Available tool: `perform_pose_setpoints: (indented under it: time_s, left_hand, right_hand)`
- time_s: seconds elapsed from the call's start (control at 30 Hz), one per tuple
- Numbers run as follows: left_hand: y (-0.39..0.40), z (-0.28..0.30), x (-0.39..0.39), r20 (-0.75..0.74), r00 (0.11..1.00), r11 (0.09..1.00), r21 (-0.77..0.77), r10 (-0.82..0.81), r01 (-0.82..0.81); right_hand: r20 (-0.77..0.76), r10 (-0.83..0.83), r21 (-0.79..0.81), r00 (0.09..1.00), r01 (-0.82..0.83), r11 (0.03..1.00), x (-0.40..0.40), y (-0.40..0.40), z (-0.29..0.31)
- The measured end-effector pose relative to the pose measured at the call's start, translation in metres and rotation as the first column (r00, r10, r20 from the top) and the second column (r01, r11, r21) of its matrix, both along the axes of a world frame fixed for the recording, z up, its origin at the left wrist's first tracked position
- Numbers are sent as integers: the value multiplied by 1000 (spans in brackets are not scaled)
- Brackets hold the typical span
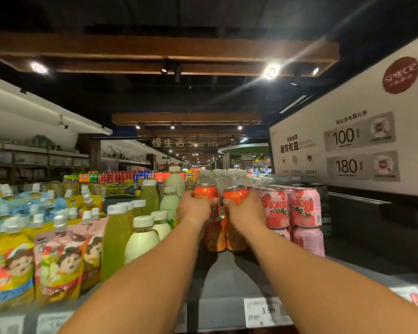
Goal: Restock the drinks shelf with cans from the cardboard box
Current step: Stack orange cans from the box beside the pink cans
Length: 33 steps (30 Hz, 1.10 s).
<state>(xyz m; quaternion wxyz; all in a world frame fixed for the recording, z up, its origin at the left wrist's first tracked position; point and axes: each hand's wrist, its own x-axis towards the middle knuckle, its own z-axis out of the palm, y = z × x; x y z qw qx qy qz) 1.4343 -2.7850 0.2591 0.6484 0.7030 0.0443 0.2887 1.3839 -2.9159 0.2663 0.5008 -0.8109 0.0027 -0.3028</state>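
Both arms reach forward over the drinks shelf (229, 280). My left hand (193, 209) grips an orange can (204, 191), and my right hand (245, 213) grips a second orange can (235, 194) beside it. Both cans are upright, held above a lower layer of orange cans (215, 237) standing on the shelf. Whether the held cans touch the lower ones is hidden by my hands. No cardboard box is in view.
Pink strawberry cans (291, 208) are stacked two high just right of my right hand. Green and white bottles (140, 227) stand to the left, with juice pouches (58, 259) beyond. A price tag (263, 310) hangs on the shelf's front edge. A white sign (348, 141) rises at right.
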Motion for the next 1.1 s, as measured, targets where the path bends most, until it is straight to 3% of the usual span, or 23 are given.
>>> perform_pose_setpoints:
  time_s: [0.37,0.57,0.87,1.1]
  left_hand:
    - [-4,-16,62,36,994,967,-229,-102,107]
    - [-5,-32,96,38,984,966,-186,-176,180]
    - [-1,-42,75,22,954,944,-140,-300,300]
    - [-4,-47,76,-42,973,972,-60,-228,226]
  right_hand:
    - [30,35,57,999,-36,998,63,12,-16]
    - [28,32,70,999,-34,997,80,12,-15]
    - [-9,8,111,1000,-7,994,94,9,-21]
    - [-51,-29,101,998,35,994,94,10,-24]
